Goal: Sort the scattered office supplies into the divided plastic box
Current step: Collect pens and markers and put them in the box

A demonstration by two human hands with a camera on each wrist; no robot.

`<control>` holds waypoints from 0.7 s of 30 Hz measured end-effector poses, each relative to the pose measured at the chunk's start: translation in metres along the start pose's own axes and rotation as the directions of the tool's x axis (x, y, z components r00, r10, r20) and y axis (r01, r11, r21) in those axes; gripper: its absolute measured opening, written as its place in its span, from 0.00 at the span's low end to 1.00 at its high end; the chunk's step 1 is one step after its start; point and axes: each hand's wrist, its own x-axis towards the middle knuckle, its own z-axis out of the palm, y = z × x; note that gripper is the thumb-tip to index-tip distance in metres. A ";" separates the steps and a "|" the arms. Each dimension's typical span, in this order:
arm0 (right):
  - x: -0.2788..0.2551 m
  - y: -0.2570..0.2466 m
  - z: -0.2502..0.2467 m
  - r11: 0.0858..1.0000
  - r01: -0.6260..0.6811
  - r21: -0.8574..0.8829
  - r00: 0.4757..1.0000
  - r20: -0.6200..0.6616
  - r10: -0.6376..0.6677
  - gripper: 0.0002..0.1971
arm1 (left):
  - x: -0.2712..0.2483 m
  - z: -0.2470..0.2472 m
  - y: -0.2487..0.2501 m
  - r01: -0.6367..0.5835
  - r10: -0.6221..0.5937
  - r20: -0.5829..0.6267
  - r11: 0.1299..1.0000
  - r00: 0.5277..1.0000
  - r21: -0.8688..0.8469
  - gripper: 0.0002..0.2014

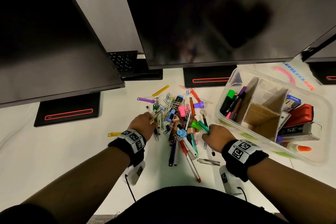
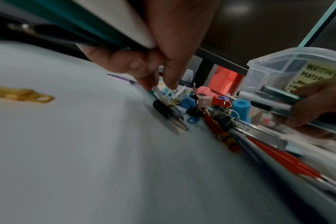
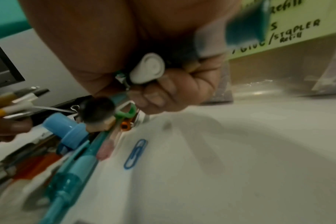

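1. The left hand [image 1: 143,122] is at the left side of the pile [image 1: 180,123]. Its fingers are curled round a small bunch of pens [image 1: 154,116], and in the left wrist view its fingertips [image 2: 171,84] reach down into the paper clips.

2. The right hand [image 1: 217,135] is at the right side of the pile. It is closed round a few pens too. A green pen [image 1: 203,127] sticks out past its fingers, and the right wrist view shows a white pen end [image 3: 148,69] in its fist.

3. The pile lies on the white bench [image 1: 54,151] between the two hands, near the middle of the front edge. It has pens, markers, paper clips, black clips and little stamps all mixed up. Most long pens point away from the person, toward the back of the bench.

4. A blue paper clip [image 3: 135,153] lies alone just beside the right hand.

5. The divided plastic box [image 1: 225,94] sits near the right edge of the bench, turned at a slant. The right hand is much nearer to it than the left hand.

6. Its far-left part already holds markers [image 1: 231,103], standing tilted. A yellow label on the box reads "WRITING". I think the pens go there, so the right hand needs to go forward and a little right. The middle part looks bare.

7. The right end holds a red stapler [image 1: 301,114] and a glue bottle [image 1: 298,148].

8. Dark screens [image 1: 209,14] stand along the back of the bench.
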 end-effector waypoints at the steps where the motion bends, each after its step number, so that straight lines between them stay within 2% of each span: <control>1: -0.003 -0.001 -0.001 1.000 0.018 0.003 1.000 -0.002 -0.018 0.10 | 0.004 -0.002 0.003 0.006 -0.006 -0.001 1.000 1.000 0.001 0.17; 4: -0.011 -0.006 -0.006 0.995 0.089 0.033 0.996 -0.013 -0.089 0.08 | 0.017 -0.004 0.013 0.010 -0.011 0.015 0.999 1.000 0.035 0.20; 8: -0.025 -0.014 -0.014 0.983 0.179 0.044 0.984 -0.032 -0.178 0.08 | 0.025 -0.001 0.016 0.106 -0.110 0.049 0.990 0.993 0.091 0.26; 11: -0.033 -0.021 -0.024 0.967 0.234 0.101 0.972 -0.034 -0.232 0.10 | 0.027 0.002 0.015 0.107 -0.118 0.078 0.985 0.990 0.134 0.24; 13: -0.039 -0.026 -0.037 0.949 0.243 0.201 0.970 -0.067 -0.235 0.09 | 0.028 0.003 0.015 0.096 -0.113 0.098 0.982 0.989 0.164 0.22; 17: -0.050 -0.030 -0.076 0.802 0.202 0.562 0.979 -0.133 -0.153 0.08 | 0.026 0.003 0.015 0.077 -0.098 0.105 0.979 0.990 0.187 0.18; 21: -0.044 -0.011 -0.113 0.591 0.101 0.801 0.981 -0.181 0.077 0.07 | 0.021 0.003 0.018 0.074 -0.097 0.102 0.976 0.990 0.206 0.18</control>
